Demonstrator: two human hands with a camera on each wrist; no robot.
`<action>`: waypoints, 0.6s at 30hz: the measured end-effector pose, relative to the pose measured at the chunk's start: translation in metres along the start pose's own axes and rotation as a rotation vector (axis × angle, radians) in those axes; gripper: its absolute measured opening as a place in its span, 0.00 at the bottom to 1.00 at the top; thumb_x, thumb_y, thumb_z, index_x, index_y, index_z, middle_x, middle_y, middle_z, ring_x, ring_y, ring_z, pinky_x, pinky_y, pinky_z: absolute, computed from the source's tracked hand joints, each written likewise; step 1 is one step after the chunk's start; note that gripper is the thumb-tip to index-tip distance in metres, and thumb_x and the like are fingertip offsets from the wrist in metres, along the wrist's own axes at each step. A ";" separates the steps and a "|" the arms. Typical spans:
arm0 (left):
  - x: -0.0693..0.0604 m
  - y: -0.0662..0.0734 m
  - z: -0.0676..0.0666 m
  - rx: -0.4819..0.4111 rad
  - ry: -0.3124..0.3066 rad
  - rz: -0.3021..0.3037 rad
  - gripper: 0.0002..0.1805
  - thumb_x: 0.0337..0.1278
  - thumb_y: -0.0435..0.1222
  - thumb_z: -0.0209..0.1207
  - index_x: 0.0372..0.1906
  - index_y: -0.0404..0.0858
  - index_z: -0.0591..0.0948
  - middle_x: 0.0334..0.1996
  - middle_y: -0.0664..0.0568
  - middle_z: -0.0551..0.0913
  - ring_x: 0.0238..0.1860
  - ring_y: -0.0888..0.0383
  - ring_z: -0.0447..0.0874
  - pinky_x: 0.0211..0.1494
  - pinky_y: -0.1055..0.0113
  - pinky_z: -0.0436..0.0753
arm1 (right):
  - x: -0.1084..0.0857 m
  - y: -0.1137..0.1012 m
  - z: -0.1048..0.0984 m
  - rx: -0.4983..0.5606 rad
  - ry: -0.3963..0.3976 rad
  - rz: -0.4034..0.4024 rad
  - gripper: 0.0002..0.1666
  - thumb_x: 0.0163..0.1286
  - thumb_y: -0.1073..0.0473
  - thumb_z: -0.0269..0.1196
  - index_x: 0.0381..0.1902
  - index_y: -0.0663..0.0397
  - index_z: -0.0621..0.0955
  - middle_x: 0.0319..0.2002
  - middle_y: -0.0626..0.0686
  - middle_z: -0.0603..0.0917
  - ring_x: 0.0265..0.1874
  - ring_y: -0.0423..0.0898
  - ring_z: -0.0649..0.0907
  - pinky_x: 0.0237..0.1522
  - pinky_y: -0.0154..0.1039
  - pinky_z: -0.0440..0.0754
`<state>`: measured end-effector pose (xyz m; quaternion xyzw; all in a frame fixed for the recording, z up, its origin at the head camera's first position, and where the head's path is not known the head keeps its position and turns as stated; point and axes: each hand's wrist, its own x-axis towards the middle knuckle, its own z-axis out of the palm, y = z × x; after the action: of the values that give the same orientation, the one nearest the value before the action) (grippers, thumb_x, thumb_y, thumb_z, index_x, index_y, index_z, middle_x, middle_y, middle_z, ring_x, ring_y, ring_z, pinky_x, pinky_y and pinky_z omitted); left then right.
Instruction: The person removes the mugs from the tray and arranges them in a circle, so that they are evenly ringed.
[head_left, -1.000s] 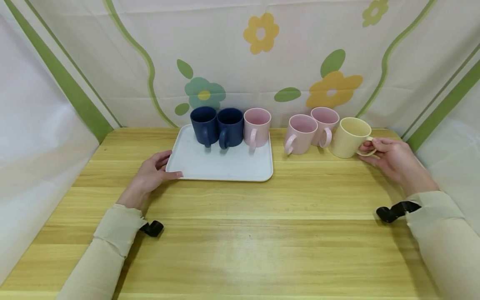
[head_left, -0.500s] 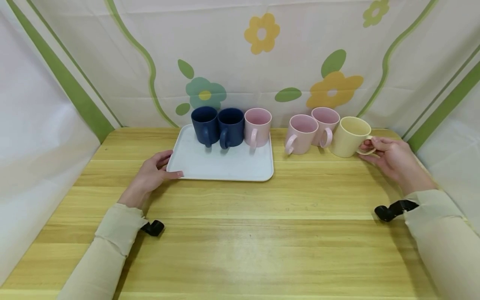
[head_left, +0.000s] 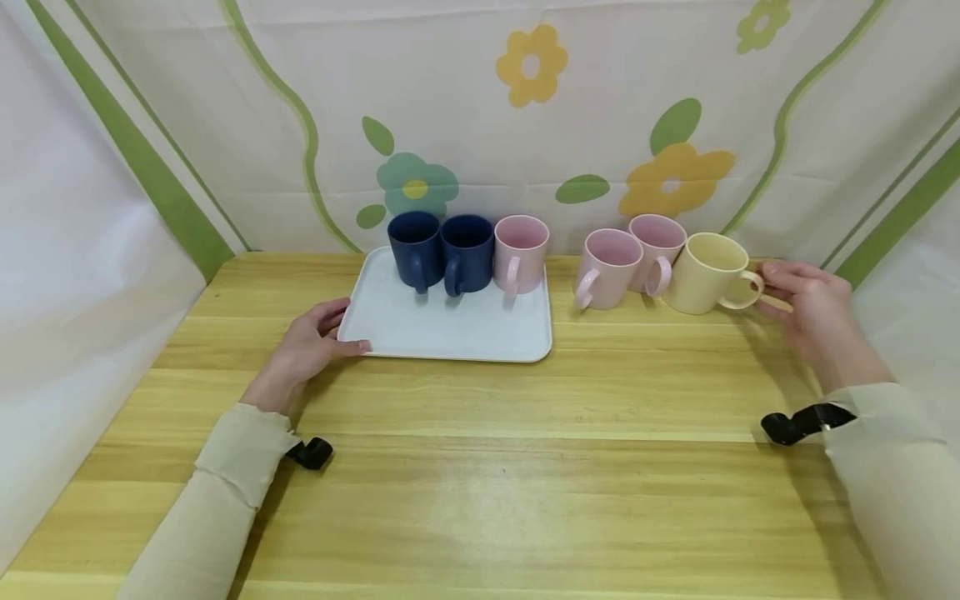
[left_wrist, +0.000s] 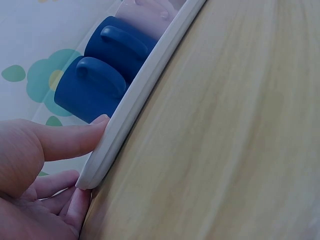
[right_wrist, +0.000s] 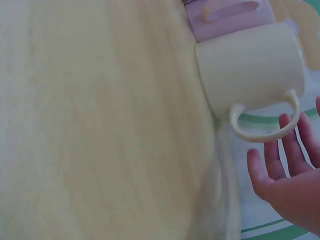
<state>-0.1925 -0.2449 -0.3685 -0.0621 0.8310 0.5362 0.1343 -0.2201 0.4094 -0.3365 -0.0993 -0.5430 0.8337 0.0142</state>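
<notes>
I see a wood-grained counter (head_left: 510,492) carrying a white tray (head_left: 450,333) on its far side, two pink mugs (head_left: 611,282) and a yellow mug (head_left: 701,282) farther right.

- White cloth (head_left: 450,75) hangs behind, printed with flowers (head_left: 553,60) (yellow and teal) and leaves (head_left: 582,189)
- Green stripes (head_left: 178,208) slant near both sides
- A wood-grain tabletop (head_left: 540,492) catches soft glare
</notes>
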 end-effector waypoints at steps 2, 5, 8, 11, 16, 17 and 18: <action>0.000 0.000 0.000 -0.007 0.000 0.002 0.55 0.65 0.33 0.72 0.88 0.41 0.50 0.84 0.38 0.58 0.83 0.41 0.61 0.84 0.47 0.65 | -0.003 -0.005 0.005 -0.004 0.021 -0.056 0.08 0.74 0.70 0.66 0.41 0.58 0.91 0.36 0.49 0.94 0.37 0.43 0.91 0.37 0.37 0.91; 0.000 0.000 0.001 -0.006 -0.001 0.004 0.55 0.65 0.33 0.72 0.88 0.41 0.50 0.84 0.38 0.58 0.83 0.41 0.61 0.84 0.47 0.65 | -0.008 -0.012 0.015 -0.007 0.023 -0.127 0.08 0.72 0.71 0.67 0.43 0.60 0.91 0.37 0.50 0.95 0.38 0.42 0.92 0.38 0.35 0.91; 0.000 0.000 0.000 -0.001 -0.002 0.008 0.55 0.65 0.33 0.72 0.88 0.41 0.50 0.85 0.38 0.57 0.83 0.41 0.61 0.84 0.46 0.65 | -0.012 -0.017 0.029 0.012 -0.004 -0.182 0.08 0.72 0.73 0.67 0.44 0.63 0.91 0.37 0.52 0.95 0.39 0.43 0.93 0.39 0.34 0.91; 0.001 -0.001 0.000 -0.002 -0.003 0.008 0.55 0.65 0.33 0.72 0.88 0.41 0.50 0.85 0.38 0.57 0.83 0.41 0.61 0.84 0.46 0.65 | -0.016 -0.017 0.050 0.053 -0.054 -0.224 0.09 0.71 0.75 0.66 0.45 0.67 0.90 0.38 0.55 0.94 0.39 0.45 0.94 0.40 0.35 0.92; 0.000 -0.001 0.000 -0.002 -0.002 0.003 0.55 0.65 0.33 0.72 0.88 0.41 0.49 0.85 0.38 0.57 0.83 0.41 0.61 0.84 0.47 0.65 | -0.025 -0.012 0.092 0.087 -0.183 -0.274 0.10 0.72 0.78 0.63 0.47 0.72 0.88 0.40 0.59 0.93 0.40 0.49 0.94 0.41 0.39 0.93; 0.000 -0.001 0.000 0.000 -0.002 0.004 0.55 0.65 0.33 0.72 0.88 0.41 0.49 0.85 0.38 0.57 0.83 0.41 0.61 0.84 0.47 0.65 | -0.026 -0.010 0.100 0.083 -0.214 -0.280 0.10 0.72 0.78 0.62 0.47 0.72 0.88 0.40 0.59 0.93 0.41 0.50 0.94 0.41 0.39 0.93; 0.000 -0.001 0.000 0.000 -0.001 0.003 0.55 0.65 0.33 0.72 0.88 0.41 0.49 0.85 0.38 0.57 0.83 0.41 0.60 0.84 0.47 0.65 | -0.027 -0.007 0.107 0.072 -0.244 -0.281 0.10 0.73 0.78 0.62 0.48 0.73 0.87 0.41 0.59 0.93 0.41 0.50 0.93 0.42 0.39 0.93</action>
<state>-0.1927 -0.2449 -0.3695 -0.0605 0.8311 0.5363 0.1340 -0.2137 0.3122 -0.2840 0.0798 -0.5189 0.8483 0.0683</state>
